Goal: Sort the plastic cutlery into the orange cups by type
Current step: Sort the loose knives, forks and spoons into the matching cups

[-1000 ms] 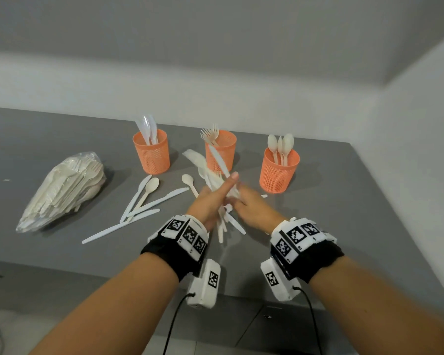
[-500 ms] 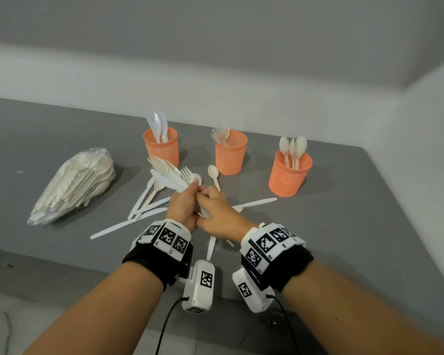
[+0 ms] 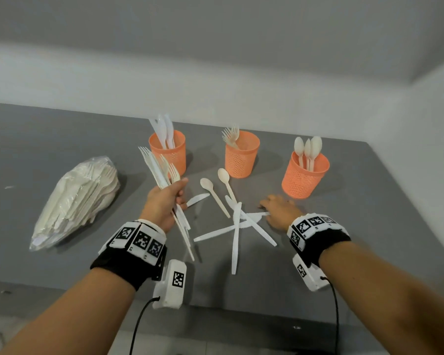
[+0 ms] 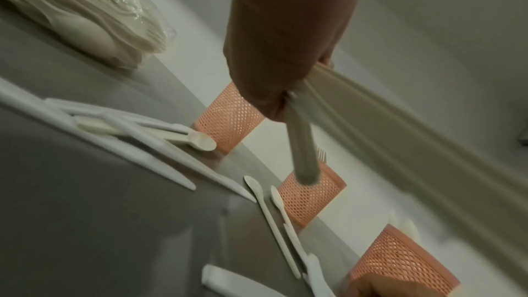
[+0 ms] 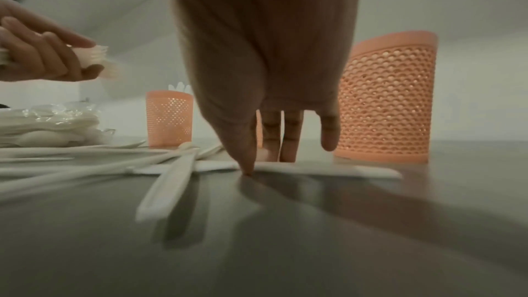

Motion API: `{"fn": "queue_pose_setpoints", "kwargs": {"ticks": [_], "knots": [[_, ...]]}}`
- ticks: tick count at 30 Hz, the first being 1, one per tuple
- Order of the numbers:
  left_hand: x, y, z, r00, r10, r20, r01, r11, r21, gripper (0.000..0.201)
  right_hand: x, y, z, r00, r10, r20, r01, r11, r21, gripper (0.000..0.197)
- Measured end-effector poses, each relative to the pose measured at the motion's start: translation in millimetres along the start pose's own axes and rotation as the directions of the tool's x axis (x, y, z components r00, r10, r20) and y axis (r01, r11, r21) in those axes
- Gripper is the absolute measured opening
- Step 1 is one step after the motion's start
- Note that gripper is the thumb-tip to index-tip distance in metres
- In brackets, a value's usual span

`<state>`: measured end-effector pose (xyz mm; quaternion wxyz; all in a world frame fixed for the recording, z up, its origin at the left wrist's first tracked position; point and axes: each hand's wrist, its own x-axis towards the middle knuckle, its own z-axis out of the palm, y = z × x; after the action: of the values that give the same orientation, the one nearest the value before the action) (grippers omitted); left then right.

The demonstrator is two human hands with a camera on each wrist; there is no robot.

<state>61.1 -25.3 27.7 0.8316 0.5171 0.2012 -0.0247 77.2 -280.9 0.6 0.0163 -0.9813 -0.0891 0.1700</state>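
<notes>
Three orange mesh cups stand in a row on the grey table [image 3: 369, 226]: the left cup [image 3: 168, 153] holds knives, the middle cup [image 3: 241, 156] forks, the right cup [image 3: 304, 175] spoons. My left hand [image 3: 166, 199] grips a bundle of forks [image 3: 162, 166], tines up, in front of the left cup. My right hand [image 3: 278, 210] lies with straight fingers on the table, thumb tip pressing a white knife [image 5: 328, 172]. Crossed knives [image 3: 237, 226] and two spoons [image 3: 215, 196] lie between the hands.
A clear bag of spare cutlery [image 3: 75, 201] lies at the left of the table. White walls close the back and the right side. The table's front edge runs just below my wrists.
My hands have come apart. The left hand has lifted the fork bundle up and left; the right hand has dropped to the table beside the spoon cup, onto a knife.
</notes>
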Motion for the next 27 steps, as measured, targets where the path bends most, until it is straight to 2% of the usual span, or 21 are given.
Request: {"fn": "queue_pose_setpoints", "kwargs": {"ticks": [3,11,14,18,20,21,25,27], "knots": [[5.4,5.0,-2.3,0.999,-0.017,0.044,0.015,0.999,0.053,0.016,0.3,-0.7,1.3,0.996,0.083,0.027,-0.083,0.996,-0.016,0.03],[12.0,4.8,8.4,0.992,-0.043,0.121,0.03,0.994,0.108,0.024,-10.5,-4.6,5.4,0.963,0.243,0.12,-0.259,0.955,0.146,0.03],[13.2,5.6,10.8,0.985,-0.049,0.163,0.025,0.989,0.146,0.024,-19.1,-13.6,4.9,0.937,0.343,0.07,-0.35,0.91,0.223,0.031],[12.8,5.2,13.5,0.979,-0.076,0.187,0.046,0.986,0.159,0.023,-22.5,-39.5,5.8,0.919,0.395,0.013,-0.365,0.835,0.412,0.031],[11.0,3.8,15.3,0.975,-0.098,0.201,0.062,0.982,0.178,0.022,-21.4,-55.6,10.4,0.908,0.42,0.004,-0.377,0.811,0.447,0.031],[10.0,3.0,16.4,0.972,-0.109,0.208,0.07,0.98,0.187,0.022,-21.0,-62.6,13.3,0.903,0.43,-0.004,-0.381,0.805,0.455,0.036],[6.9,1.6,17.3,0.967,-0.131,0.22,0.084,0.974,0.209,0.021,-21.1,-80.0,21.8,0.864,0.503,0.01,-0.475,0.811,0.342,0.088],[6.5,2.0,16.1,0.968,-0.13,0.217,0.081,0.972,0.22,0.02,-20.4,-84.1,22.2,0.853,0.521,-0.001,-0.5,0.82,0.278,0.095]]}}
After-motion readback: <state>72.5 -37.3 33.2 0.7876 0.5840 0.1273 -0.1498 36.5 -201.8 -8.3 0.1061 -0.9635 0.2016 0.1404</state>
